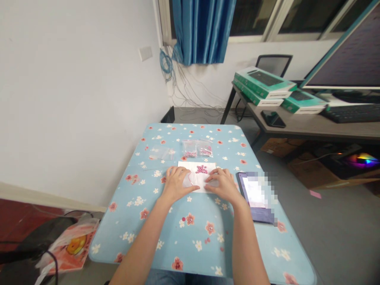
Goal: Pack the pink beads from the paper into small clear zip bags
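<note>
A white sheet [192, 164] lies on the flowered blue tabletop [190, 245], with a cluster of small pink-red pieces [202, 169] on it. My left hand [178, 183] rests at the sheet's left side, fingers curved around a small clear bag [188, 180] with a red line. On the right side, my right hand [221, 183] has bent fingers over something translucent, too hidden to name. Beyond the sheet are two clear bags [197, 148] holding pink-red pieces. Another clear bag [162, 153] lies flat to their left.
A tablet [257, 197] lies beside my right forearm, partly pixelated. At the right, a desk [311, 128] bears green boxes [264, 83], a phone [273, 118], a keyboard [353, 113] and a monitor [347, 55]. A white wall [74, 87] borders the left.
</note>
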`<move>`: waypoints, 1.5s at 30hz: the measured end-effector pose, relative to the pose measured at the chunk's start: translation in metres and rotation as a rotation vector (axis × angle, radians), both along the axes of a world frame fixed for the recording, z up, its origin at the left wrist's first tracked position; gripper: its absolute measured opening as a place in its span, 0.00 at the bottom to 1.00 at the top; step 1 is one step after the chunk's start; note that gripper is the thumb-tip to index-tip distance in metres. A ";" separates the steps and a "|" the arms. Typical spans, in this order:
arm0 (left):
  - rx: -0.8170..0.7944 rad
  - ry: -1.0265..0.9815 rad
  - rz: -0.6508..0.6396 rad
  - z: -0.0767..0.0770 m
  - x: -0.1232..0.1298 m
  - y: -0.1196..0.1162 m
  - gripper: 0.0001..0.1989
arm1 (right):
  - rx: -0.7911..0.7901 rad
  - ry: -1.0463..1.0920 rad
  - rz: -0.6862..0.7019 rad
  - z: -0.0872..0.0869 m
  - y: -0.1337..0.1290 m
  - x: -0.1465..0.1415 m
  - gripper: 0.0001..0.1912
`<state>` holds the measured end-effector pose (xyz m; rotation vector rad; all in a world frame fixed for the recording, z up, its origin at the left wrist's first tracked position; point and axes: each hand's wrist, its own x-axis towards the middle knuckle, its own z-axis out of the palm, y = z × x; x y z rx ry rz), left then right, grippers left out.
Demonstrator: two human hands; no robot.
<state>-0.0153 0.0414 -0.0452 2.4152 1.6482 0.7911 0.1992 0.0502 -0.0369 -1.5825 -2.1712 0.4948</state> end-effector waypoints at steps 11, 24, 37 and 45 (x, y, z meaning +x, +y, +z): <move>0.011 0.010 -0.007 -0.001 0.000 0.000 0.29 | -0.002 0.000 0.007 0.003 -0.001 0.001 0.02; 0.029 0.021 -0.023 -0.002 0.000 0.000 0.30 | 0.010 0.060 0.016 0.001 0.001 0.000 0.02; 0.047 0.044 -0.037 -0.002 0.000 0.001 0.31 | 0.100 0.406 0.103 -0.002 0.006 -0.035 0.05; 0.058 0.031 -0.011 -0.002 0.000 0.001 0.30 | 0.141 0.385 0.058 -0.004 0.009 -0.035 0.06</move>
